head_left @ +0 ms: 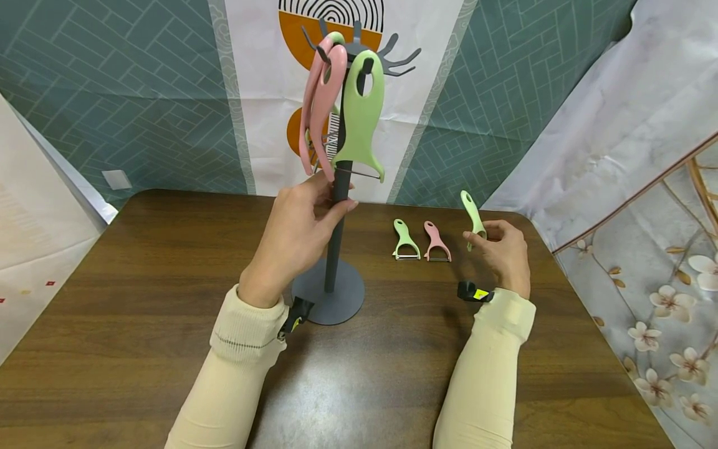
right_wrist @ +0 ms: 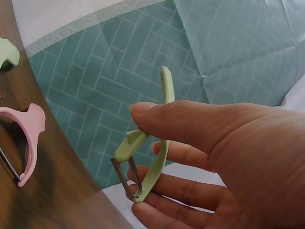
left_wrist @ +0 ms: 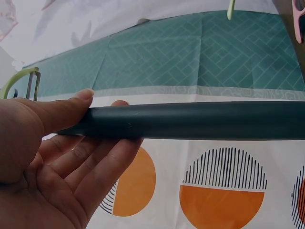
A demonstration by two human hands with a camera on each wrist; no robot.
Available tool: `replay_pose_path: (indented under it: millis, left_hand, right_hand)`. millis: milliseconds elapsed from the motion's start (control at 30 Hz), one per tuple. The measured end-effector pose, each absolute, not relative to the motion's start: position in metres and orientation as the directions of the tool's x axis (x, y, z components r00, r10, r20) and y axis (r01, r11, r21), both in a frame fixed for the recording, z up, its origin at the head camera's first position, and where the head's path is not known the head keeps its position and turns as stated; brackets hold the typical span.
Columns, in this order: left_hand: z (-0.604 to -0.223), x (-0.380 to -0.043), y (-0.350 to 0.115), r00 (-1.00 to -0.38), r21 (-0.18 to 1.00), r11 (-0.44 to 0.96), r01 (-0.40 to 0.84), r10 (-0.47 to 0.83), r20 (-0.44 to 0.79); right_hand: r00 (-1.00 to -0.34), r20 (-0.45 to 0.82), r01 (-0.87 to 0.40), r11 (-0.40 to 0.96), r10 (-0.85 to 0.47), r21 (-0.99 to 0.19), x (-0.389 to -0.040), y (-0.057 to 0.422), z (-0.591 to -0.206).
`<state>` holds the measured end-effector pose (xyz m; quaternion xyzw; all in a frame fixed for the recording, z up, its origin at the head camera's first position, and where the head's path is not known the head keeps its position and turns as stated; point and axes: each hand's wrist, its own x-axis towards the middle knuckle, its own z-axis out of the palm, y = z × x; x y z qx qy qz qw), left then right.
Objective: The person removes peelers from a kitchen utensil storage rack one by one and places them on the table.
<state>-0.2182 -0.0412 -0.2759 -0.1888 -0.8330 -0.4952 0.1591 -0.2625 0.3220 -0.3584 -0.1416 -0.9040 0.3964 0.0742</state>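
Note:
My left hand [head_left: 300, 227] grips the dark pole [left_wrist: 200, 120] of a hook stand, thumb on one side and fingers on the other. Several peelers hang from the stand's top hooks: pink ones [head_left: 324, 100] at the left and a green one [head_left: 359, 115] in front. In my right hand [head_left: 503, 248] a green peeler [right_wrist: 155, 164] is pinched between thumb and fingers, its handle end up and its metal blade at the lower end. Left of that hand, a green peeler [head_left: 404, 240] and a pink peeler [head_left: 436, 242] lie side by side on the table.
The stand's round grey base [head_left: 350, 299] rests on the brown wooden table [head_left: 140, 324]. Bare hooks [head_left: 401, 59] stick out at the top right of the stand. Behind the table hangs a patterned cloth [head_left: 162, 112]; a floral cloth [head_left: 645, 312] lies along the right side.

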Motion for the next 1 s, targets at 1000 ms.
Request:
replay_pose_path:
  millis: [1000]
  left_hand:
    - [-0.276, -0.218, -0.041, -0.879, 0.764, 0.441, 0.471, 0.16, 0.45]
  right_hand:
    - [-0.899, 0.016, 0.283, 0.607, 0.439, -0.743, -0.271, 0.323, -0.376]
